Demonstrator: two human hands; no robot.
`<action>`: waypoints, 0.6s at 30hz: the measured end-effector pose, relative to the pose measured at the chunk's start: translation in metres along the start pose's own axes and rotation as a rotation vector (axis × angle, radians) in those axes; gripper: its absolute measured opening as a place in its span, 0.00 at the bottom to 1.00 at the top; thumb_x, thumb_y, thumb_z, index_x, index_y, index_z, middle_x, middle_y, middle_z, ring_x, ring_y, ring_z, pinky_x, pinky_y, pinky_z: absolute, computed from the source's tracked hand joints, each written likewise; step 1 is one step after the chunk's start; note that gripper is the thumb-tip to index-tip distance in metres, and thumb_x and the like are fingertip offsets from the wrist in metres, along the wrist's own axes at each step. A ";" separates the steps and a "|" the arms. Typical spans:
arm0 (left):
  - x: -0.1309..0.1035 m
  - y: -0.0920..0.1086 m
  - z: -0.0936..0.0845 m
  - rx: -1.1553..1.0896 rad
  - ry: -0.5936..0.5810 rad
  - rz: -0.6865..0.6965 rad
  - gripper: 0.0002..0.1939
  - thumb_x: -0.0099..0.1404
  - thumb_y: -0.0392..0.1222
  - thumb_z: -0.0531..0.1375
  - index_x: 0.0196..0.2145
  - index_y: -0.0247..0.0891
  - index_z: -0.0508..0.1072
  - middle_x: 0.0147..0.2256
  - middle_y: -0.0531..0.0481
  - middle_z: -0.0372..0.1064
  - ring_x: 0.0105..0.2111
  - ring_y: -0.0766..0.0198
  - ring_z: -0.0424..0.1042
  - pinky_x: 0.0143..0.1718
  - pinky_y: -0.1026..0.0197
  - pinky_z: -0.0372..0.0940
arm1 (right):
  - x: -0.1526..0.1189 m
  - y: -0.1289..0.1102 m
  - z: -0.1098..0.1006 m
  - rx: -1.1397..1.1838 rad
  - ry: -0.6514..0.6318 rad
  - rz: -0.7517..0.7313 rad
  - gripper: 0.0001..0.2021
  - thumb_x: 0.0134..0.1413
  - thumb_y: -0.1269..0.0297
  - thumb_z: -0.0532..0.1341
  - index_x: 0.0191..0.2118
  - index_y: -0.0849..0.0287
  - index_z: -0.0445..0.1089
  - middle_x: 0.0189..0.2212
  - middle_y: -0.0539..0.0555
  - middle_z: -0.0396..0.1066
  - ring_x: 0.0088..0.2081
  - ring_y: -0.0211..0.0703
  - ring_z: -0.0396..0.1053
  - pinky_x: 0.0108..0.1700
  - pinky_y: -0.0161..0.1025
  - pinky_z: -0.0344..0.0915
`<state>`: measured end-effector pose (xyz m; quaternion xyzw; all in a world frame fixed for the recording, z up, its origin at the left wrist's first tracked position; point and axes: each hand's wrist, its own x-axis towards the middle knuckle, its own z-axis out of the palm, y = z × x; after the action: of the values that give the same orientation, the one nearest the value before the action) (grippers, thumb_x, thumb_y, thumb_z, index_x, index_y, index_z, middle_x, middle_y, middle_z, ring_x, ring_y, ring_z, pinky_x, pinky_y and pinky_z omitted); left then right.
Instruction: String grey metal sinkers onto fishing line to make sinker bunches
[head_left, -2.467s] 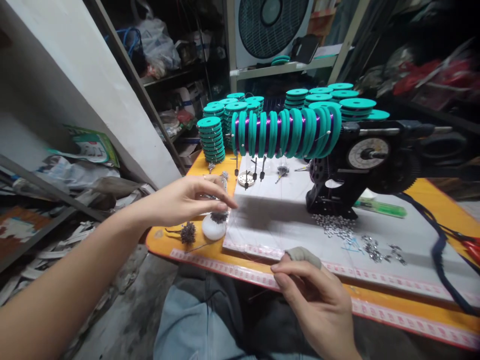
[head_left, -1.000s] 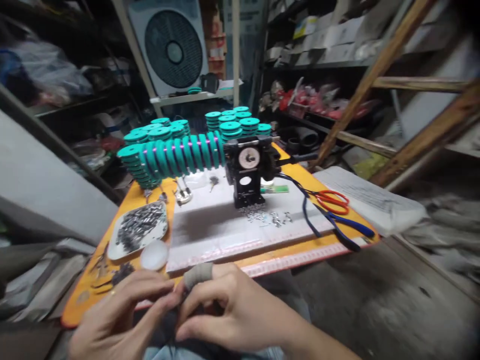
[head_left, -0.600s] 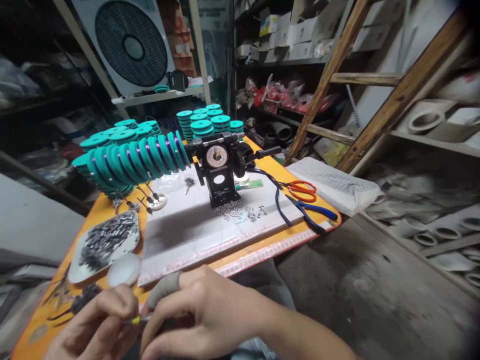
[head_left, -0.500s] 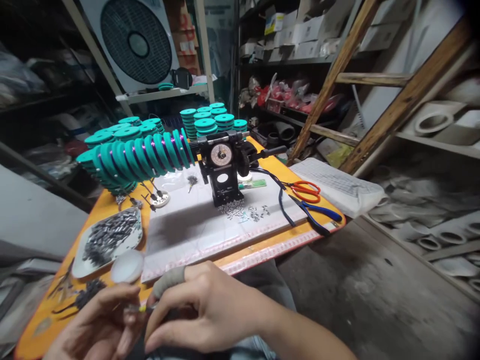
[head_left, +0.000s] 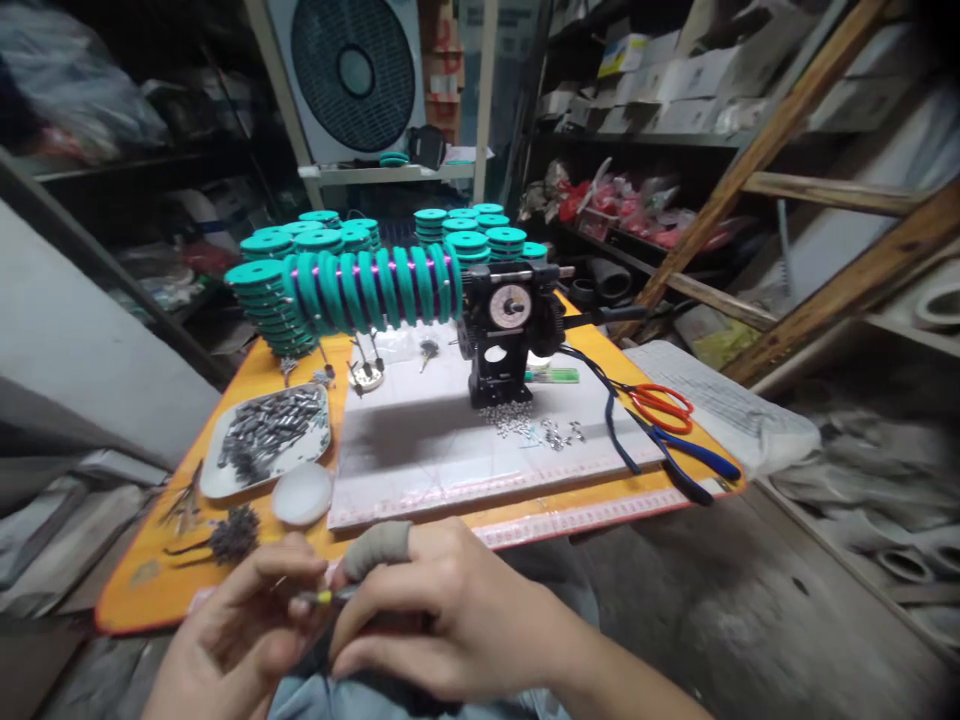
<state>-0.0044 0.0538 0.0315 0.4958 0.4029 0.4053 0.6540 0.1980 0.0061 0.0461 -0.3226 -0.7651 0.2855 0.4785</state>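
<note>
Low in the view, both of my hands meet over my lap at a small, thin piece with a yellow band (head_left: 324, 597). My left hand (head_left: 240, 630) pinches its left end between thumb and fingertips. My right hand (head_left: 457, 615) is closed, with grey tape wound round one finger, and its fingertips reach the piece's right end. The kind of piece is too small to make out. Beyond my hands are a white board (head_left: 420, 450), a shallow tray (head_left: 217, 485) of small grey metal cylinders and a translucent round lid (head_left: 301, 493).
A black winding device (head_left: 499, 350) with a dial carries a row of teal spools (head_left: 375, 285). More teal spools (head_left: 466, 245) stand behind. Silver beads (head_left: 510, 418), blue-handled pliers (head_left: 694, 460) and orange-handled scissors (head_left: 664, 405) lie to the right. A dark bristly bundle (head_left: 234, 535) lies left.
The whole scene has shifted to the right in the picture as the camera turned left. My hands keep the same grip on the small yellow-banded piece.
</note>
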 end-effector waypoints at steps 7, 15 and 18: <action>-0.002 0.004 -0.005 0.220 0.067 0.392 0.05 0.60 0.40 0.69 0.27 0.47 0.79 0.32 0.54 0.72 0.34 0.64 0.74 0.36 0.66 0.74 | 0.000 -0.008 0.000 0.122 0.125 0.227 0.03 0.60 0.69 0.68 0.34 0.59 0.78 0.48 0.56 0.74 0.51 0.43 0.72 0.47 0.31 0.71; 0.030 0.040 -0.031 0.847 0.370 0.599 0.02 0.63 0.40 0.67 0.35 0.46 0.81 0.36 0.55 0.81 0.36 0.59 0.78 0.43 0.60 0.72 | -0.014 0.032 0.005 -0.034 0.454 0.319 0.05 0.62 0.66 0.64 0.34 0.56 0.77 0.43 0.57 0.72 0.39 0.42 0.72 0.24 0.30 0.64; 0.046 0.047 -0.030 1.012 0.187 0.686 0.04 0.65 0.38 0.64 0.35 0.42 0.80 0.35 0.51 0.81 0.34 0.59 0.79 0.41 0.60 0.72 | -0.016 0.039 0.009 -0.043 0.465 0.305 0.05 0.62 0.67 0.64 0.35 0.56 0.77 0.42 0.57 0.72 0.36 0.41 0.72 0.22 0.30 0.61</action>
<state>-0.0223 0.1142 0.0665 0.8084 0.4183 0.3926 0.1320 0.2040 0.0168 0.0051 -0.5010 -0.5832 0.2560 0.5859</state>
